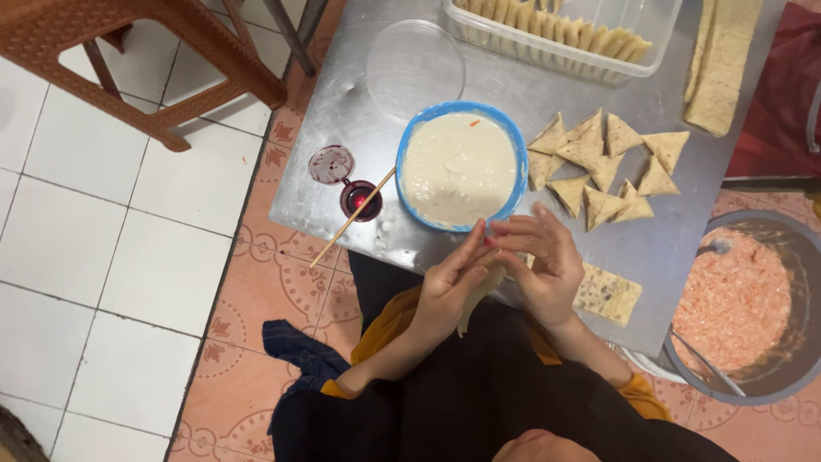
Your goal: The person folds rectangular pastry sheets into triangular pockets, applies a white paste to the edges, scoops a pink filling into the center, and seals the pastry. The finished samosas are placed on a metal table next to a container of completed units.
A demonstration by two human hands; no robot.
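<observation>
Pastry strip [475, 295], steel table [359, 94], tiled floor [128, 257]

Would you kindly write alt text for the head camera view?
Seen from above, a person's left hand and right hand fold a pale pastry strip over a metal table, beside a blue bowl of white batter and folded pastry triangles.

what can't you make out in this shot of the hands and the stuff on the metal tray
- Head view: the pastry strip is mostly covered by the left hand and right hand; its fold cannot be told.
- The clear container of folded pieces is cut off by the top edge.
- The pot of pink filling runs off the right edge.
- The small jar under the wooden stick: contents too small to identify.
</observation>
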